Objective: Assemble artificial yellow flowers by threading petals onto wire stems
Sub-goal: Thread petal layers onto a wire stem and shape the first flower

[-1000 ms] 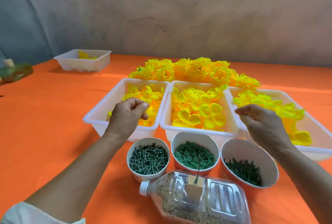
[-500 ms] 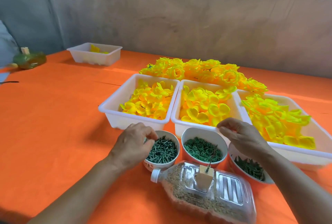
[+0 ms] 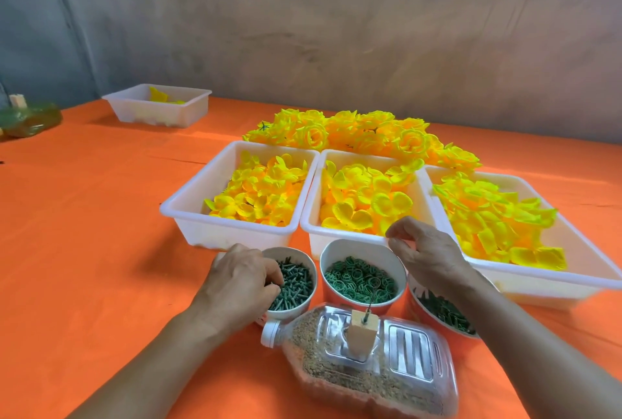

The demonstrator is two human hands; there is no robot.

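Wire pin (image 3: 369,306) on bottle (image 3: 404,368) is bare, so this flower isn't begun. L hand (image 3: 239,280) pinches into stem pcs (image 3: 294,284) in cup. R hand (image 3: 427,257) is curled over ring cup (image 3: 353,243); grip can't tell. Petals (image 3: 259,196) wait in trays (image 3: 235,231). Finished flowers (image 3: 363,132) are piled behind.

There are four white trays (image 3: 188,206) (three side by side, one well apart), three round cups (image 3: 363,248), one clear bottle (image 3: 414,344), one wooden block (image 3: 361,331) and one heap of yellow flowers (image 3: 367,132).
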